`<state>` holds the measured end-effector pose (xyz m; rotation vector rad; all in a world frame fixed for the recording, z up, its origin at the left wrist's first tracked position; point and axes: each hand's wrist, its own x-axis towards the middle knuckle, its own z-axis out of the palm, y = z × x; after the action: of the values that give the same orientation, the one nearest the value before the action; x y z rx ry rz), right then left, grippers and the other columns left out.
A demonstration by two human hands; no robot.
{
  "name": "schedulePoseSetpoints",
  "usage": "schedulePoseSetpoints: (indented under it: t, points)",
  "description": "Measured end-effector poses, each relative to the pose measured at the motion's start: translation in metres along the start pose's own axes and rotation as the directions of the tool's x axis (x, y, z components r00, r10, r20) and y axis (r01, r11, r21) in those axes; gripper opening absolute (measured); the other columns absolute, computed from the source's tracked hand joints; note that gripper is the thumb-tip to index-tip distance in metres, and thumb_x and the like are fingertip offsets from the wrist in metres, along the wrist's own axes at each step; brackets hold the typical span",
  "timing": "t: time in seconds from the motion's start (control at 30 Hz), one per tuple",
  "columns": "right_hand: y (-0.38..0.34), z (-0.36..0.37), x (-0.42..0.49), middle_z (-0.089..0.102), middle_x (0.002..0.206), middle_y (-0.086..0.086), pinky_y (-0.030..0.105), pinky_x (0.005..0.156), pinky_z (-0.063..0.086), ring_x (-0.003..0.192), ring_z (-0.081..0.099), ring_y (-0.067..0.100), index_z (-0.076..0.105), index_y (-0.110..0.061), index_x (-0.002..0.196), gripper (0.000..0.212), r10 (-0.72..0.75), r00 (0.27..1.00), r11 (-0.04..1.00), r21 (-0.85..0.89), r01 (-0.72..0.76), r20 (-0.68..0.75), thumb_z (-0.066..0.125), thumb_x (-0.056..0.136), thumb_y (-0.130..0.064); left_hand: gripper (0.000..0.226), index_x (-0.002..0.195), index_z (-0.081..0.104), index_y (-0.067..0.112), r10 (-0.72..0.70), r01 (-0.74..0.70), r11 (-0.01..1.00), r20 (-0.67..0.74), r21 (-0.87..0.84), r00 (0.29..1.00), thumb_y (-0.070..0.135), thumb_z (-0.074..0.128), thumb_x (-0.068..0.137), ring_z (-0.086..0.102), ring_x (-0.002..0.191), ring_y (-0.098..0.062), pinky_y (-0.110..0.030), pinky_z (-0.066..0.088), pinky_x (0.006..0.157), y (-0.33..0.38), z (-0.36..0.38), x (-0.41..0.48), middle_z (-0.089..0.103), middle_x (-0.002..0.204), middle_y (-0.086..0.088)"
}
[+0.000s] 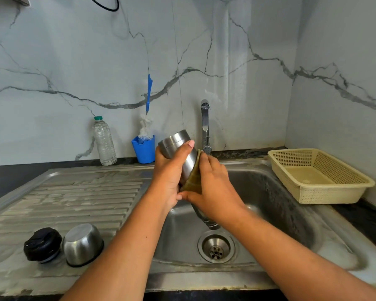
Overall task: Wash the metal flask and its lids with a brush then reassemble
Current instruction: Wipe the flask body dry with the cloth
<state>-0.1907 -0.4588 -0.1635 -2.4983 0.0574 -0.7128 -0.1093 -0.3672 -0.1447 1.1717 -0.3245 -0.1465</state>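
Steel drainboard (85, 196) bears the black lid (42, 245) and metal lid (83, 244).

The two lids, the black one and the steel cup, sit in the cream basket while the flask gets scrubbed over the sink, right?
Not quite. The head view shows the black lid and the steel cup on the ribbed drainboard left of the sink, not in the cream basket. The flask is indeed being scrubbed over the sink.

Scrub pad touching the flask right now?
Touching. Head view: the right hand holds the scrub pad against the flask wall, which the left hand grips.
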Motion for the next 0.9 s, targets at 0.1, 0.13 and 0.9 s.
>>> schedulePoseSetpoints:
  t: [0.1, 0.13, 0.9]
  points:
    - [0.001, -0.001, 0.002, 0.042, 0.152, 0.001, 0.037, 0.116, 0.039, 0.136, 0.043, 0.018, 0.015, -0.019, 0.159, 0.107, -0.001, 0.997, 0.989, 0.151, -0.011, 0.078, 0.081, 0.081, -0.05, 0.065, 0.13, 0.057, 0.027, -0.036, 0.037, 0.997, 0.012, -0.071, 0.999, 0.037, 0.088, 0.074, 0.076, 0.093, -0.024, -0.037, 0.061, 0.07, 0.003, -0.004, -0.001, 0.072, 0.115, -0.015]
    - [0.003, -0.004, 0.003, 0.052, 0.142, -0.001, 0.038, 0.11, 0.046, 0.127, 0.052, 0.014, 0.025, -0.022, 0.154, 0.095, 0.015, 0.993, 0.968, 0.248, -0.045, 0.12, 0.08, 0.082, -0.051, 0.074, 0.133, 0.057, 0.022, -0.04, 0.042, 0.996, 0.031, -0.081, 0.999, 0.039, 0.091, 0.07, 0.076, 0.094, -0.026, -0.039, 0.061, 0.072, 0.004, -0.005, -0.001, 0.072, 0.117, -0.018]
    - [0.029, -0.027, -0.002, 0.072, 0.088, 0.021, 0.04, 0.059, 0.063, 0.071, 0.074, 0.03, 0.07, 0.001, 0.109, 0.079, 0.041, 0.715, -0.056, 0.717, -0.695, 0.697, 0.048, 0.091, -0.073, 0.063, 0.109, 0.069, 0.009, -0.202, 0.194, 0.928, 0.009, -0.318, 0.979, 0.068, 0.06, 0.087, 0.073, 0.078, -0.027, -0.037, 0.058, 0.074, 0.011, -0.006, -0.002, 0.074, 0.09, -0.014]
